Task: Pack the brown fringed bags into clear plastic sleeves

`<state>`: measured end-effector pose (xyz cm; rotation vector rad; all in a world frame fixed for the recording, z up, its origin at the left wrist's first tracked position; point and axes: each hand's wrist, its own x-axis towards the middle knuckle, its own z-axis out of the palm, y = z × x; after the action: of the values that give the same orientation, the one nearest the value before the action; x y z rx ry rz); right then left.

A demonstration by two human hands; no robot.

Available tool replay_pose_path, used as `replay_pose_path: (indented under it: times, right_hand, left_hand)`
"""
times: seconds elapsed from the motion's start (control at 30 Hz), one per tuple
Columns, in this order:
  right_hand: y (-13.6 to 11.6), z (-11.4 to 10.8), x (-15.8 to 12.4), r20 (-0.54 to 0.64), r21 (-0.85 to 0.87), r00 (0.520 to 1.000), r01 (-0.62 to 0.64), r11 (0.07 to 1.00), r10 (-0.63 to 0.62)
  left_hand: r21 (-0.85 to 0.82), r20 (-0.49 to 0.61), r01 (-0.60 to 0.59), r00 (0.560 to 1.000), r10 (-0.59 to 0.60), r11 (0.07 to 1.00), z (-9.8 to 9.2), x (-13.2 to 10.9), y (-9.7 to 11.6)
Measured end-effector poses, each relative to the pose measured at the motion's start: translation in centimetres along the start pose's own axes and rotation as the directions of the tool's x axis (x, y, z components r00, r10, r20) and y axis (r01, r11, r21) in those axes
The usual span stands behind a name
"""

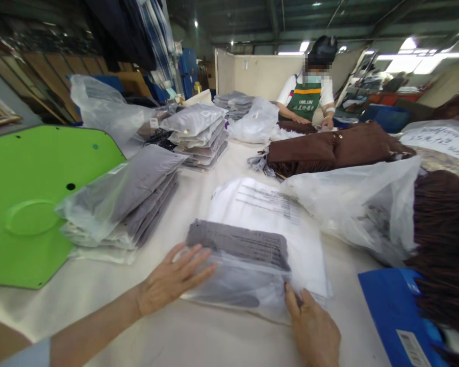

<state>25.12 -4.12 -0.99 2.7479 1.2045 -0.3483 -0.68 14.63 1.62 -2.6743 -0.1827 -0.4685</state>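
Note:
A folded dark grey garment (237,244) lies inside a translucent plastic bag (229,283) on the table in front of me. The bag's near part looks cloudy, and printed lettering shows over the cloth. Fingers stretched out, my left hand (176,280) rests on the bag's left side. My right hand (313,326) pinches the bag's near right edge between thumb and fingers. Beneath and behind the bagged garment is a stack of flat, printed white bags (306,244).
Bagged grey garments are piled at left (137,193), beside a green board (34,204), and farther back (201,132). Brown garments (329,150), a clear plastic bag (355,204) and a blue folder-like item (393,311) lie right. Across the table stands an aproned co-worker (306,97).

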Motion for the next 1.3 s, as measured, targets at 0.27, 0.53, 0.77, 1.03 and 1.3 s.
replay_pose_path:
  times: [0.27, 0.53, 0.77, 1.03, 1.3]
  right_hand:
    - [-1.0, -2.1, -0.2, 0.023, 0.261, 0.992, -0.124, 0.957, 0.122]
    - [0.5, -2.9, 0.0, -0.010, 0.301, 0.998, -0.054, 0.952, 0.060]
    - [-0.3, -2.2, -0.8, -0.096, 0.248, 0.992, -0.057, 0.967, 0.083]
    - [-0.3, -1.4, -0.8, -0.161, 0.254, 0.981, -0.069, 0.965, 0.112]
    - [-0.6, -0.6, -0.8, -0.229, 0.199, 0.970, -0.041, 0.979, 0.087]
  left_hand:
    - [-0.359, 0.321, -0.164, 0.903, 0.286, 0.919, -1.4, 4.7, 0.9]
    - [-0.175, 0.144, 0.151, 0.981, -0.127, 0.973, 2.6, 6.7, 5.2]
    - [-0.111, -0.177, -0.005, 0.984, -0.014, 0.994, 3.7, 6.0, 4.1]
    - [-0.042, -0.075, 0.010, 0.997, -0.013, 0.999, 3.3, 7.1, 4.1]
    - [-0.054, -0.166, -0.203, 0.967, 0.191, 0.978, 3.4, 7.4, 4.0]
